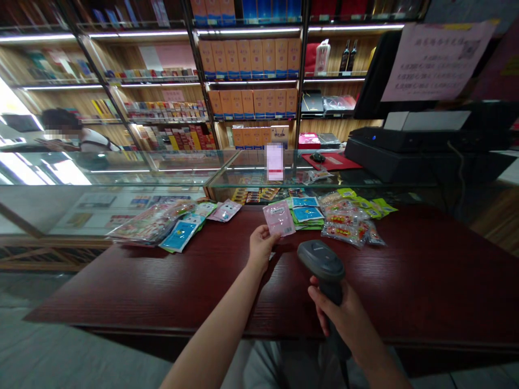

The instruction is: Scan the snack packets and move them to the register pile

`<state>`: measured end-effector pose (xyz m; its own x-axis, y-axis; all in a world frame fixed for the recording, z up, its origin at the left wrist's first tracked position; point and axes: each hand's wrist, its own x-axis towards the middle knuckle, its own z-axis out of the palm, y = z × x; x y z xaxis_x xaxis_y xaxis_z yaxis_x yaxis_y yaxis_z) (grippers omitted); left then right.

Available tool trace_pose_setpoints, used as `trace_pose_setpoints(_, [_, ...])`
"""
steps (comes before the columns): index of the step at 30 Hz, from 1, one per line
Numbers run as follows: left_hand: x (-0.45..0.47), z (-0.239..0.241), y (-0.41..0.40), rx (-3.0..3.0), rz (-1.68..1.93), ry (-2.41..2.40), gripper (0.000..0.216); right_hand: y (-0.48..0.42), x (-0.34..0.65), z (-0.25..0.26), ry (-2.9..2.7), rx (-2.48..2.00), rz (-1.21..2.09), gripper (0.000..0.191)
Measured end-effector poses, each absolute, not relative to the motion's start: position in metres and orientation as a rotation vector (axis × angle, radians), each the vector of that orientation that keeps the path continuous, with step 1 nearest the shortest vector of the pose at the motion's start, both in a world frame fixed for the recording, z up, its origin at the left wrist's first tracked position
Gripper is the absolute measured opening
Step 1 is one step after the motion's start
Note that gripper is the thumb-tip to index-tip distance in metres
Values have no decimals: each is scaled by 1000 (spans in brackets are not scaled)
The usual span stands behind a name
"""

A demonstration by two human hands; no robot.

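My left hand [261,246] pinches a small pink packet [279,218] by its lower edge and holds it upright above the dark red wooden counter [162,286]. My right hand [338,313] is wrapped round the handle of a grey barcode scanner [322,262], whose head points toward the pink packet just to its upper left. Beyond the packet lie a pile of blue and green packets [306,213] and clear snack bags with red print [348,229].
More packets [178,224] lie in a heap at the counter's left back. A glass display case [121,178] stands behind. A black register and monitor [425,146] sit at the right. Another person [77,135] is at the far left by shelves of goods.
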<state>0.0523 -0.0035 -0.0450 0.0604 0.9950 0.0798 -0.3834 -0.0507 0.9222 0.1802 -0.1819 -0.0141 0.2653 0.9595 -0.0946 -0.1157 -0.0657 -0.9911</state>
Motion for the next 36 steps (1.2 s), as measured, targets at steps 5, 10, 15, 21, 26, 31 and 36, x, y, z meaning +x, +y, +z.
trace_pose_setpoints(5, [52, -44, -3, 1004, 1361, 800, 46, -183, 185, -13, -832, -1247, 1147, 55])
trace_pose_setpoints(10, [53, -38, -6, 1031, 1356, 792, 48, -189, 201, -16, -791, -1171, 1210, 54])
trace_pose_setpoints(15, [60, -26, -7, 1113, 1312, 872, 46, -191, 229, -23, -671, -1019, 1330, 45])
trace_pose_setpoints(21, [102, -4, 17, 1367, 1380, 893, 22, -187, 251, -39, -578, -695, 1493, 34])
trace_pose_setpoints(26, [160, 18, 45, 1674, 1418, 898, 3, -183, 255, -51, -574, -582, 1550, 30])
trace_pose_setpoints(31, [209, 22, 65, 2060, 1380, 1013, 12, -179, 258, -52, -518, -531, 1559, 30])
trace_pose_setpoints(36, [226, 5, 76, 2342, 1166, 964, 19, -176, 261, -48, -506, -488, 1583, 31])
